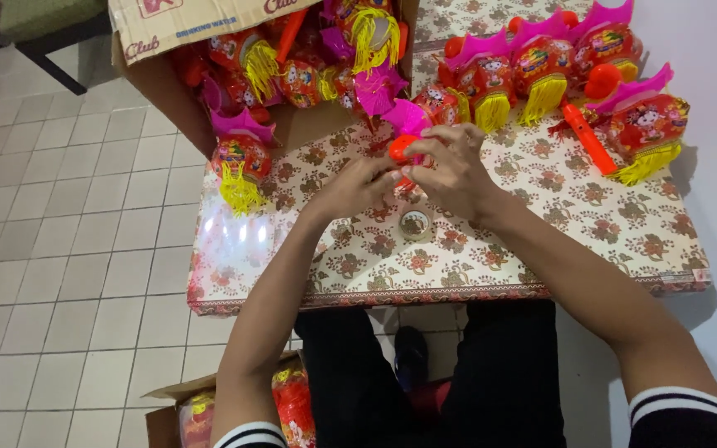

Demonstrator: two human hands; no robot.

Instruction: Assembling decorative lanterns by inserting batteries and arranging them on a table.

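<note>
Both hands, left hand [357,184] and right hand [450,170], pinch together on a small orange plastic piece [401,148] mid-table, toward the far edge. Tape roll [415,224] sits just nearer. Risk, I'd say: a slip knocks the tasselled lanterns [491,87] crowding the far-right corner.

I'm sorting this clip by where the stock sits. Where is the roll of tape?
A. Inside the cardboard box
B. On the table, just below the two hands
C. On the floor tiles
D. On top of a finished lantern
B: the tape roll lies flat on the floral table, just below the left hand and right hand.
</note>
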